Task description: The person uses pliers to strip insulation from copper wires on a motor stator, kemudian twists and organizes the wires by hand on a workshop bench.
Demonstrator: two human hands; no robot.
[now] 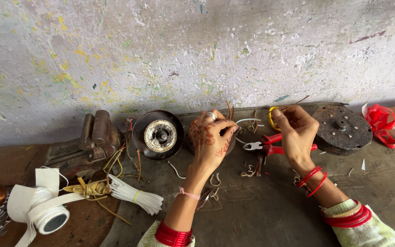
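The left hand [212, 137] lay cupped over a round motor winding [196, 132] on the table [261, 215], its fingers curled down onto the top, apparently to hold the part steady while the wires were handled; its grip was closed on the winding. Copper wire ends [229, 110] stood up just behind the fingers. The right hand [296, 132] was raised just beside it, thumb and forefinger pinched shut on a thin wire [298, 103] that ran up and to the right, with a yellow sleeve loop [271, 118] at the fingertips (whether the sleeve was around that wire or only beside it could not be told).

Red pliers [265, 145] lay on the table between the two hands, partly under the right one, close by and handy. Cut wire scraps [248, 173] were scattered near them. To the left of the winding stood a dark rotor housing [157, 135] with its bearing facing up, and farther left a vise [94, 132]. White sleeves [136, 194] in a bundle and a tape roll [46, 212] lay at the near left. A rusty round cover [342, 129] sat well to the right, with red ribbon [382, 122] beyond it.
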